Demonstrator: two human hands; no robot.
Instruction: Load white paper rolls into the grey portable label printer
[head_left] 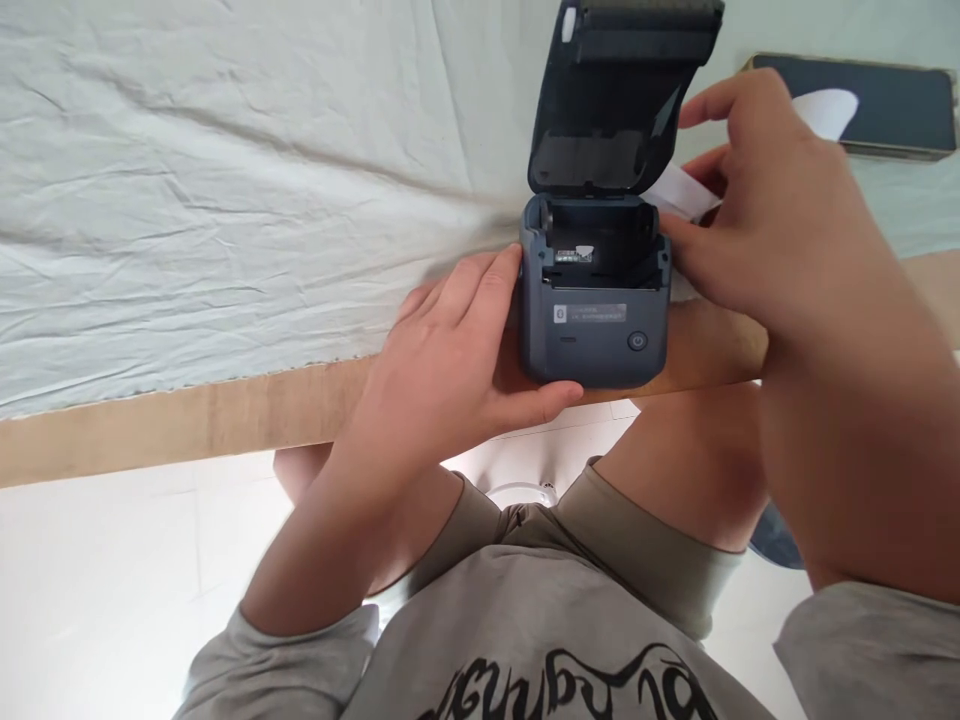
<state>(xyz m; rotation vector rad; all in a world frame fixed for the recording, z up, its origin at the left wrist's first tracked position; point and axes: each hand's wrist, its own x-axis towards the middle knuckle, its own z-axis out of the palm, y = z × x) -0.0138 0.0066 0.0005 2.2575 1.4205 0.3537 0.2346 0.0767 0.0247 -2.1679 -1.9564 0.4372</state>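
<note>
A dark blue-grey portable label printer sits at the table's front edge with its lid swung up and back. Its roll compartment is exposed, with no roll visible inside; a power button is on the front. My left hand grips the printer's left side, thumb along the lower front edge. Close by the printer's right side, my right hand has its fingers curled round white paper. More white paper shows beyond the knuckles; most of it is hidden by the hand.
Behind the right hand lies a dark flat rectangular box with a tan edge. A pale wrinkled cloth covers the table, leaving a bare wooden strip along the front. My legs are under this edge.
</note>
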